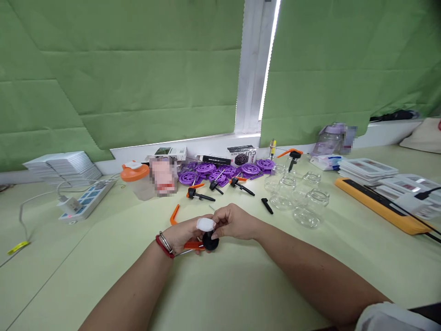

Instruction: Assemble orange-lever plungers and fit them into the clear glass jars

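**At the desk centre: both hands on one black-and-orange part**

On the pale green desk (241, 285), just in front of the person, left hand (184, 234) and right hand (234, 223) meet over a small assembly. Left fingers are curled around an orange lever (193, 245) with a black knob (210, 241) at its end; a white cap (205, 224) sits on the left thumb. Right fingertips pinch the knob from above, narrow grip. A red band and metal bangle (164, 243) sit on the left wrist.

A loose orange lever (174, 214) lies just behind the left hand. Farther back: black pump parts (200, 196), a pile of purple lids (220, 171), an orange-lidded cup (135, 179). Clear jars (306, 202) stand to the right of the hands, well apart. Power strip (84, 202) at left, orange bar (379, 204) at right.
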`<state>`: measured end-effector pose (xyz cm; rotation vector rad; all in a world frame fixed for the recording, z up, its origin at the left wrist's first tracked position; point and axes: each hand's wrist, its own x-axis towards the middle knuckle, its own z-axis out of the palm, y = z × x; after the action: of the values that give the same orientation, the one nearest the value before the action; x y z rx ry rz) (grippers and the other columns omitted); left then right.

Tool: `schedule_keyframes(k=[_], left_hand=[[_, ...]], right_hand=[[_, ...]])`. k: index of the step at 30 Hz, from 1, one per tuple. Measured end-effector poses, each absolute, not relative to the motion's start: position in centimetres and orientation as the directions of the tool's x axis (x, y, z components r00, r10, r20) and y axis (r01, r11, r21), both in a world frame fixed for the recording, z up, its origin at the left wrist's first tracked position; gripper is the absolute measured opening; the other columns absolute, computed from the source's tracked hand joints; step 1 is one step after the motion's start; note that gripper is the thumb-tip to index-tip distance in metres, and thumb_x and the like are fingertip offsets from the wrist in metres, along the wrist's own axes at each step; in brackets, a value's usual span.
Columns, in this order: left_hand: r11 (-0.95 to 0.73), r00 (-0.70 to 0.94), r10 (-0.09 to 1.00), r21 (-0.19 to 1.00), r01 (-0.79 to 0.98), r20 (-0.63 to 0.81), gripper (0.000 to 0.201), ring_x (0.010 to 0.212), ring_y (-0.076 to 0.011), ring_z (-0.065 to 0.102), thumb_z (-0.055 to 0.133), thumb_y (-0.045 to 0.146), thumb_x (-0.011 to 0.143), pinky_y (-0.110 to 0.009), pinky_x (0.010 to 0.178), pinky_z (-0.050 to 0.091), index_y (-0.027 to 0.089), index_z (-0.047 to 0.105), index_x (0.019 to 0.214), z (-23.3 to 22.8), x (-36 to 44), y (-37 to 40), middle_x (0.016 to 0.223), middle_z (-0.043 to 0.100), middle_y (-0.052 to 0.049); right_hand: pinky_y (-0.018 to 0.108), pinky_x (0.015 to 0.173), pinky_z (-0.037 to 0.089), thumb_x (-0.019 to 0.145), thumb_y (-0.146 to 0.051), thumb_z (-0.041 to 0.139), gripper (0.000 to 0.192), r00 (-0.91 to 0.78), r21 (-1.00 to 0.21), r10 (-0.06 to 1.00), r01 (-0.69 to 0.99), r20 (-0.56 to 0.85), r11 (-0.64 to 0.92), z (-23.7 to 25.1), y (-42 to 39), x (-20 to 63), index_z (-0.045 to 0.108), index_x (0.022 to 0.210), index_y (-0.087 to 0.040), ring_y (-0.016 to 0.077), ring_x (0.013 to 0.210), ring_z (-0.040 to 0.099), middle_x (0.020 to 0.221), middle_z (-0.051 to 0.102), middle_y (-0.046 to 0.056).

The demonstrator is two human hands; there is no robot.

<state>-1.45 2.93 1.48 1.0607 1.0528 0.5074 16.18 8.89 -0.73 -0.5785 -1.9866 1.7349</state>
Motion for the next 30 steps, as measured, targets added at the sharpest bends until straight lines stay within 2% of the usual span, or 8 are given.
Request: schedule_keyframes(k=[10,23,30], left_hand=[[0.428,0.459,0.776,0.896,0.123,-0.433,0.035,0.068,-0.0199,0.061,0.057,0.044,0.069,-0.023,0.047,0.04,0.021,0.054,0.094,1.1,-1.6,3.1,0.078,0.061,-0.004],[0.441,0.45,0.777,0.891,0.11,-0.44,0.031,0.066,-0.0183,0.061,0.06,0.043,0.067,-0.022,0.047,0.04,0.021,0.053,0.088,1.3,-1.5,3.0,0.075,0.061,-0.002],[0.438,0.439,0.778,0.889,0.133,-0.449,0.034,0.069,-0.0187,0.062,0.058,0.042,0.069,-0.022,0.05,0.041,0.024,0.055,0.097,1.3,-1.6,3.0,0.075,0.06,-0.001]], right_hand=[[0.023,0.058,0.042,0.049,-0.024,0.082,0.029,-0.807,-0.999,0.59,-0.007,0.038,0.054,-0.6,8.5,16.1,0.064,0.068,-0.012,0.0094,0.058,0.051,0.062,0.059,-0.003],[0.023,0.058,0.041,0.048,-0.025,0.084,0.034,-0.817,-0.998,0.575,-0.057,0.042,-0.007,-1.4,8.6,15.8,0.063,0.071,-0.011,0.0079,0.058,0.049,0.063,0.057,-0.003],[0.023,0.058,0.043,0.048,-0.025,0.084,0.035,-0.83,-0.997,0.556,-0.064,0.032,-0.038,-1.3,8.7,15.9,0.063,0.072,-0.011,0.0078,0.058,0.051,0.063,0.058,-0.003]])
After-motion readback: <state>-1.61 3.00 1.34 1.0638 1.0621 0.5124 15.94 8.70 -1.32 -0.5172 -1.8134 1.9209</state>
